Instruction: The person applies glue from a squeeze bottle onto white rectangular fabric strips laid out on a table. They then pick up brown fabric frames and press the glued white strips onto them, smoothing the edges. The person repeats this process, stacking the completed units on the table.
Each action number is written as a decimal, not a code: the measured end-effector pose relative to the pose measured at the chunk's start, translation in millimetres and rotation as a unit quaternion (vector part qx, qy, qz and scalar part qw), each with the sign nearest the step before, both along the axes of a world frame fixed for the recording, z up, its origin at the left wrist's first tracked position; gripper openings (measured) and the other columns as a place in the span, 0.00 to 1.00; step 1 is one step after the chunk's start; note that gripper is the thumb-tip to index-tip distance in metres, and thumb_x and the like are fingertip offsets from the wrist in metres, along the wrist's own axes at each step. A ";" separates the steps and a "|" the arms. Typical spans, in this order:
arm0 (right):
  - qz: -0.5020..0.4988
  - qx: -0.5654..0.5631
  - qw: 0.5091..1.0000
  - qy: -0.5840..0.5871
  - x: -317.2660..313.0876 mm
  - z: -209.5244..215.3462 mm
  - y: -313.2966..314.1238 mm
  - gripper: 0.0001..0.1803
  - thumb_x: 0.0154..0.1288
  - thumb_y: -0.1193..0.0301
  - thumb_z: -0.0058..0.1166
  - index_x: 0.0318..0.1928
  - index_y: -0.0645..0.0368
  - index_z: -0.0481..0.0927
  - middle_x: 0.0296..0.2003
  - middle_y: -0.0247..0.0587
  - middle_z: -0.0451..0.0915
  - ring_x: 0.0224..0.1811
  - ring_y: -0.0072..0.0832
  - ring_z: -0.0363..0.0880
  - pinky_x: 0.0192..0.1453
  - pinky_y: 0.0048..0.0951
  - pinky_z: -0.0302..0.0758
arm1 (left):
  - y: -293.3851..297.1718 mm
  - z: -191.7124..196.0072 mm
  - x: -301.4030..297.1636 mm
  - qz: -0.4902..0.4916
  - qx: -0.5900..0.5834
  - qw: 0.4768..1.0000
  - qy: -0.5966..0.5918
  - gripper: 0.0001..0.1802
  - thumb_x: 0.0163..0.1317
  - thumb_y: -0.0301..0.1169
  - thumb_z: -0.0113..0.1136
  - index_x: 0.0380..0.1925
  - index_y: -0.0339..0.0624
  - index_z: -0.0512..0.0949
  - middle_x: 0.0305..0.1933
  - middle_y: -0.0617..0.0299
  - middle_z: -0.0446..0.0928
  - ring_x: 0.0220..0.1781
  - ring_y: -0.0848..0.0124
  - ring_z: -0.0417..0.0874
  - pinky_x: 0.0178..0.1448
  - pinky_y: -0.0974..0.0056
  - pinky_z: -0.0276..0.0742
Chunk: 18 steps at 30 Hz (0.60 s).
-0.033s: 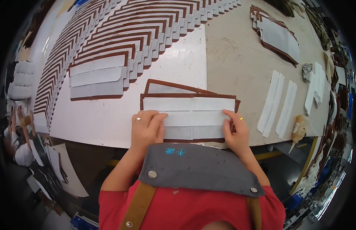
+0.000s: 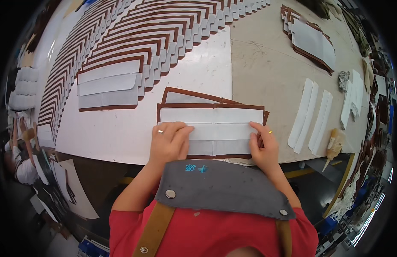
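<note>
A flat brown-edged panel with pale lining (image 2: 198,149) lies before me at the table's near edge. Across it runs a white strip (image 2: 224,132) with a slit line along its upper side. My left hand (image 2: 169,139), wearing a ring, rests on the strip's left part with fingers stretched out and tips pressed down. At the right end, my right hand (image 2: 264,143) touches the strip with index finger and thumb apart; its other fingers curl in. Behind, partly covered, sits another brown-edged panel (image 2: 190,97), turned at a slight angle.
Overlapping rows of similar panels (image 2: 108,83) fill the table's far left. A stack of lined pieces (image 2: 312,43) lies far right. Nearer are loose white strips (image 2: 304,115), a glue bottle (image 2: 334,145) and a crumpled grey lump (image 2: 343,80). Another person's arm (image 2: 29,137) shows at left.
My left hand has slid a little to the right along the white strip. My right hand and the panel stay nearly in place.
</note>
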State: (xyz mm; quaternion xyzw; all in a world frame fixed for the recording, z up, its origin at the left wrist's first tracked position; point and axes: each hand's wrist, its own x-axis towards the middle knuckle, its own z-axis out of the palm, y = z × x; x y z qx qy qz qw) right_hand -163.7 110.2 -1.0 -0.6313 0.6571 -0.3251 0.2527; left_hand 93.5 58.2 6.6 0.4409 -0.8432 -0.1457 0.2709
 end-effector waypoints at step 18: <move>-0.012 0.008 0.999 0.031 2.1 5.8 -4.5 0.21 0.56 0.83 0.51 0.52 0.59 0.76 0.24 0.35 0.68 0.17 0.20 0.64 0.22 0.21 0.63 | -7.6 -6.8 -26.2 -0.102 0.041 0.989 -0.101 0.20 0.55 0.26 0.54 0.50 0.43 0.75 0.61 0.64 0.70 0.64 0.70 0.68 0.70 0.57 0.53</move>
